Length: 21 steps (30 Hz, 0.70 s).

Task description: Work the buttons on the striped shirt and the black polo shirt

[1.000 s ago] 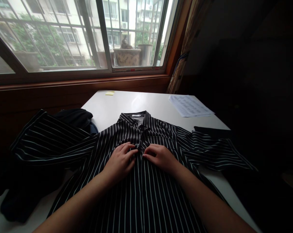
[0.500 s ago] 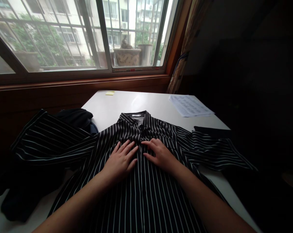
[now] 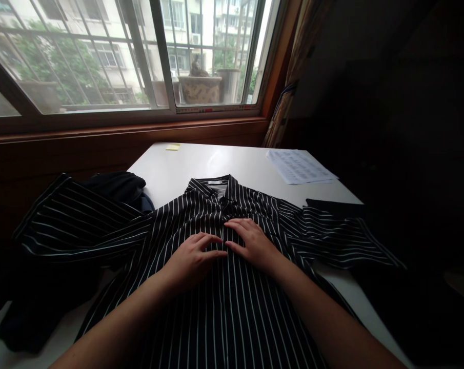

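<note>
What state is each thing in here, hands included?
Shirt: spread front up, sleeves out to both sides.
Collar: open at the neck.
Left hand: at the shirt front, thumb and forefinger apart.
Right hand: at the shirt front, fingers bent, thumb apart.
Dark clothes: heaped.
Papers: lying flat.
Yellow note: lying flat.
Curtain: gathered to one side.

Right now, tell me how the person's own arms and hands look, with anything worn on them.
The left hand and right hand are ungloved, with slender fingers; no ring shows. Both forearms are bare, with no sleeve, watch or bracelet visible. The upper arms are out of view.
</note>
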### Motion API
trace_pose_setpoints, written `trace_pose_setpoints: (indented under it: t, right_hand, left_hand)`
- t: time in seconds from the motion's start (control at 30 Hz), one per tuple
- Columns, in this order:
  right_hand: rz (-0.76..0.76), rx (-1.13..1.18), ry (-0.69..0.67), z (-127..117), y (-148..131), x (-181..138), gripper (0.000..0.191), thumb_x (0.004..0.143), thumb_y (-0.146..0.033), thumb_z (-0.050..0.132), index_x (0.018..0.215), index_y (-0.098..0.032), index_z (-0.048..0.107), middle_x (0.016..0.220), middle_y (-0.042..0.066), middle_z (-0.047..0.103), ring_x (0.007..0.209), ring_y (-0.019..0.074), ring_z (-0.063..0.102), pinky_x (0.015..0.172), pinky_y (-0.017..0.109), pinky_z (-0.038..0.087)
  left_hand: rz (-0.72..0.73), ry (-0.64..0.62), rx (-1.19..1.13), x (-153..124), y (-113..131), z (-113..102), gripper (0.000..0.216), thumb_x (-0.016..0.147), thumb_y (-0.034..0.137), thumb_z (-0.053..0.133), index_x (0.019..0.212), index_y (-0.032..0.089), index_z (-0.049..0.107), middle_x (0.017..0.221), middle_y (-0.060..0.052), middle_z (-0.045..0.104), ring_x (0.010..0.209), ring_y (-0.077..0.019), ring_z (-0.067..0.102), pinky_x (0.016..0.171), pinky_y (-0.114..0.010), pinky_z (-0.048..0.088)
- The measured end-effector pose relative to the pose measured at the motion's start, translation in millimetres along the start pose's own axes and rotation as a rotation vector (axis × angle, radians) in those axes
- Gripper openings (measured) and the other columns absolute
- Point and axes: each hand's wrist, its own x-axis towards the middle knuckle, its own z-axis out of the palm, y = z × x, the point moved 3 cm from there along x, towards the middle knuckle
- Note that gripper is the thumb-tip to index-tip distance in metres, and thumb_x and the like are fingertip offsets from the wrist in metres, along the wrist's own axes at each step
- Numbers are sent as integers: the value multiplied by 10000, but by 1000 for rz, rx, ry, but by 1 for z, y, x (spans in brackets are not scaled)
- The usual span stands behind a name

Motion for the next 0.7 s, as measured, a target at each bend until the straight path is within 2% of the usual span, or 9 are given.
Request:
trace_pose_setpoints:
  t: [0.27,0.7]
  right_hand:
    - [-17,26,28,-1,0,1,405,900,-295,648,1298,-262,580,1299,81,625,1233,263,535,1083,494,409]
    - [-7,17,15,-1,1,1,358,903,-304,650,1256,-262,612,1304,69,619,1231,258,523,1078,475,415]
  left_hand:
    - [50,-63,33,-2,-2,0,625,815,-53,519,1273,358,627,1278,-31,585,1148,-229,533,990,-467,485]
    - [60,-77,23,-1,-1,-2,567,814,-37,519,1234,321,654,1252,-33,604,1090,-224,548,947,-423,492]
